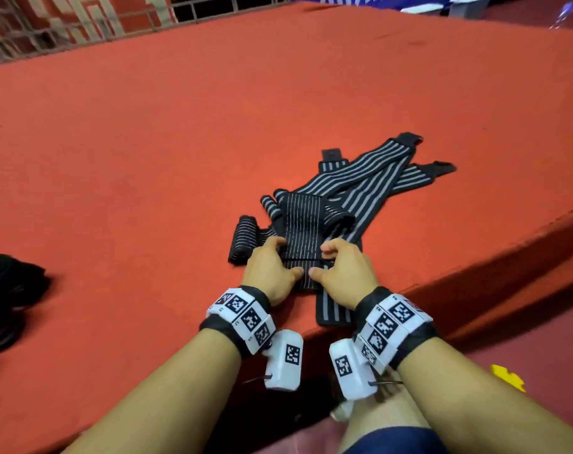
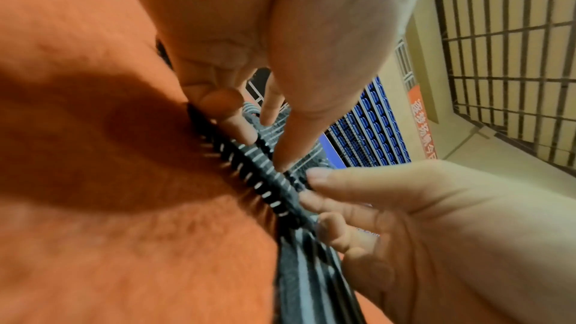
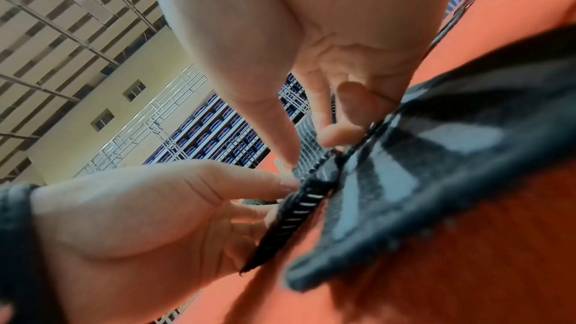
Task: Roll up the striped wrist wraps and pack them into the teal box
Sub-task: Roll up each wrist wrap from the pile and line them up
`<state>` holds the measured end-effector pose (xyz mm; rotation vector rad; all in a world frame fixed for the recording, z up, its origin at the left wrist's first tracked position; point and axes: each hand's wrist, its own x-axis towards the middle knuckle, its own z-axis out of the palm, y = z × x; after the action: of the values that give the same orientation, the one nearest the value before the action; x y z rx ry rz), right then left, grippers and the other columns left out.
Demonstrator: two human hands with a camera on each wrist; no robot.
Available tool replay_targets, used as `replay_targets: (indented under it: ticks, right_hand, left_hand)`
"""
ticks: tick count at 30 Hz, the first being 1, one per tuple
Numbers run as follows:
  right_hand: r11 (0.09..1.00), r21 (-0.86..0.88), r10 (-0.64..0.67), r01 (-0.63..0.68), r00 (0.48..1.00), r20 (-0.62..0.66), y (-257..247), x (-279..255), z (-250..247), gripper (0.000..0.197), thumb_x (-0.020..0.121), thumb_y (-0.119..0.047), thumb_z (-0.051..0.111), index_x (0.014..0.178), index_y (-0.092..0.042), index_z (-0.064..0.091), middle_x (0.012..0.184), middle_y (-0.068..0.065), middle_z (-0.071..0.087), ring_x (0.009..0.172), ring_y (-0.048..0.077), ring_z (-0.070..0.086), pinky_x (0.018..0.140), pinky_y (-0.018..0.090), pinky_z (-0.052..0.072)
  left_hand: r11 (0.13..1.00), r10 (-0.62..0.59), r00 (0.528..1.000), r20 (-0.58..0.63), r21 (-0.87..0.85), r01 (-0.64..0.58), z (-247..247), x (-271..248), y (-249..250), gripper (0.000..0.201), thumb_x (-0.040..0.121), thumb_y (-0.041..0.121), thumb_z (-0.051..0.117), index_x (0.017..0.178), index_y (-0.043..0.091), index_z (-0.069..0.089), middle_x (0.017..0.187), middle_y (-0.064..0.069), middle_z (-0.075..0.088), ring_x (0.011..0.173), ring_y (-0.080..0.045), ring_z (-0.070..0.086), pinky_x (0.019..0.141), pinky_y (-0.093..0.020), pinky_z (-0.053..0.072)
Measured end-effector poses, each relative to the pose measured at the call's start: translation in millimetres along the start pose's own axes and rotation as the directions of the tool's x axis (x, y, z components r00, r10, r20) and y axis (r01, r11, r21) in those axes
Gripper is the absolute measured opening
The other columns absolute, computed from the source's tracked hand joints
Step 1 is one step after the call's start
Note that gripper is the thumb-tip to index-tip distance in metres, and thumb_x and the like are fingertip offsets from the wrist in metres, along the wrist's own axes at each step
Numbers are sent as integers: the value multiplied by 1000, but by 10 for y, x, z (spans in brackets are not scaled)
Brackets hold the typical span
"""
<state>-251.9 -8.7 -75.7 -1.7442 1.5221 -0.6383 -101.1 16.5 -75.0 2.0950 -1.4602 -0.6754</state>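
Both hands, the left hand (image 1: 272,270) and the right hand (image 1: 341,273), pinch with curled fingers the near folded edge of a black wrist wrap with thin white stripes (image 1: 303,224), which lies on the orange-red felt platform (image 1: 147,142) close to its near edge. Only the wrist views show the thumbs pressing this fold from above; only the head view shows the whole wrap, its long axis running away from the person. Beside it lie wider-striped grey and black wraps (image 1: 370,178) pointing far-right, and a rolled wrap (image 1: 244,237) at left.
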Motion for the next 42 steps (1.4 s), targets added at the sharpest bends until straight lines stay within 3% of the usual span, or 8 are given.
replay_targets:
  ticks: [4,9,12,16,24,31,36,42]
  right_hand:
    - [995,91,39,-38,999,-3,-40,78,44,60,84,-24,80,134,-10,52,108,1,67,114,22,60,100,32,46]
    - [979,203,3,6,999,-41,-70,117,97,57,83,-19,80,132,-9,54,77,-12,60,94,17,62,96,35,49]
    - [960,272,-55,70,996,-63,-104,138,134,43,83,-14,78,123,-16,61,74,-10,64,76,12,63,82,35,53]
    - [919,365,-140,151,989,-55,-156,149,152,29,89,-5,69,113,-20,65,76,-10,58,59,-3,51,70,19,45]
    - [863,451,-275,229,961,38,-229,74,171,38,97,4,56,122,-24,58,94,0,55,77,18,57,77,32,51]
    - [915,382,-38,127,972,-232,-137,204,179,32,94,0,55,114,-25,56,93,-4,64,87,21,64,88,50,54]
    - [899,435,145,43,909,-390,-139,283,20,27,95,-1,56,120,-12,57,98,-1,61,93,21,60,94,40,51]
    - [978,183,-12,100,903,-429,-396,233,98,34,82,-9,72,112,-20,63,120,4,50,118,26,50,107,39,37]
  left_hand:
    - [999,26,1000,-3,-28,-26,22,19,-22,70,81,24,83,142,22,49,134,-4,62,125,-24,57,107,-35,44]
    - [938,40,997,-72,-341,-62,6,58,-86,54,82,6,79,129,18,58,78,10,68,71,-9,62,75,-31,52]
    - [901,131,983,-127,-399,-172,-69,45,-69,35,84,1,74,108,25,67,75,10,64,63,-10,52,66,-32,49]
    - [913,168,966,-199,-337,-228,-169,74,-135,35,82,6,77,105,32,69,96,10,65,79,-8,57,82,-29,52]
    - [947,125,971,-203,-266,-178,-254,86,-239,12,89,24,72,81,32,72,77,16,71,75,-8,65,78,-37,55]
    - [916,-60,917,-395,-388,-107,-478,160,-293,15,94,25,59,79,26,64,74,9,68,72,-16,62,79,-44,56]
    - [795,-112,879,-463,-572,-201,-779,96,-289,16,105,16,46,94,17,57,74,-4,68,48,-12,60,51,-30,49]
    - [746,9,834,-551,-552,-373,-944,-11,-196,13,100,12,59,91,21,60,88,-4,70,75,-18,71,71,-31,58]
